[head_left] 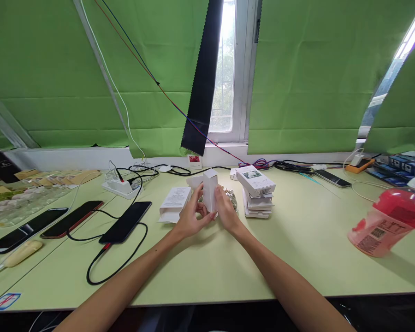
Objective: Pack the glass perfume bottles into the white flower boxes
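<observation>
As fingers [222, 199] hold a box [210, 190], pale-green table [304, 249], curtains [325, 78] (green too)

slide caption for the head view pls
Left hand and right hand hold a white box between a flat carton and stacked boxes.

No txt legible, incl. top box [256, 180] & btl [380, 231]

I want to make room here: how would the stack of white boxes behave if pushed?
The stack of white boxes would probably slide apart, since its edges are uneven. The top box, set askew, may slip first.
</observation>
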The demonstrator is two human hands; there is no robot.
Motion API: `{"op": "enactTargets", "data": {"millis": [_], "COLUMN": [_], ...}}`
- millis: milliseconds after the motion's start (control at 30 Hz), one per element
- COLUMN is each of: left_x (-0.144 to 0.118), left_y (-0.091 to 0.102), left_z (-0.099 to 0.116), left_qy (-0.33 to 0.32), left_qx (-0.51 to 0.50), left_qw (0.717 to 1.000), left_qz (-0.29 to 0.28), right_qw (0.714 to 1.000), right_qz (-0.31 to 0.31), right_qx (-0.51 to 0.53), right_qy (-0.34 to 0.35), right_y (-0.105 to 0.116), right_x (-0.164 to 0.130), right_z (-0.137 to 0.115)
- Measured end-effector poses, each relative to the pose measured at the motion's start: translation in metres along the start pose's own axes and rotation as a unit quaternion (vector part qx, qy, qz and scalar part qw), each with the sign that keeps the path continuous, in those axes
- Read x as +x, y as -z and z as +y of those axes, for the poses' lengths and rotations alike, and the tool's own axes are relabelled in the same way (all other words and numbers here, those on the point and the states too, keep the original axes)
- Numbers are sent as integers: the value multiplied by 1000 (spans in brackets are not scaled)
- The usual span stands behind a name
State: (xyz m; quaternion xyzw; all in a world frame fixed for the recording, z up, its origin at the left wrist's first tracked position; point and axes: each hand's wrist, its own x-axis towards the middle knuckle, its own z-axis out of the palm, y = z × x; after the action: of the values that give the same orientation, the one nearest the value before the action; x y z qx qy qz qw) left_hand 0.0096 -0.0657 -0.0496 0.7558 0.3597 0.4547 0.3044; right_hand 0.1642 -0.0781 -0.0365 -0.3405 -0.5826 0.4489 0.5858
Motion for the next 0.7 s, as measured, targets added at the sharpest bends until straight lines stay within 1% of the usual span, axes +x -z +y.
{"op": "enactTargets", "data": {"millis": [67,267,433,600,700], "left_x": [-1,0,2,2,3], "left_y": [0,3,5,5,5], "left_z": [-1,-5,-5,2,4], "left_qy": [10,12,19,19,23], "left_qx": [-7,-32,-61,-84,-99], "left_qw": [1000,999,997,995,993], "left_qz": [-17,-24,-32,-50,-53], "right_qw": [1000,1000,1000,999,997], "right_qz": [-4,-6,24,5,10], "right_qx": [-2,-10,-10,36,62], "right_qy": [1,7,14,-32,-48], "right_y": [0,0,0,0,0], "right_x": [-1,-1,1,2,3], "right_z": [-1,-2,2,5,4]}}
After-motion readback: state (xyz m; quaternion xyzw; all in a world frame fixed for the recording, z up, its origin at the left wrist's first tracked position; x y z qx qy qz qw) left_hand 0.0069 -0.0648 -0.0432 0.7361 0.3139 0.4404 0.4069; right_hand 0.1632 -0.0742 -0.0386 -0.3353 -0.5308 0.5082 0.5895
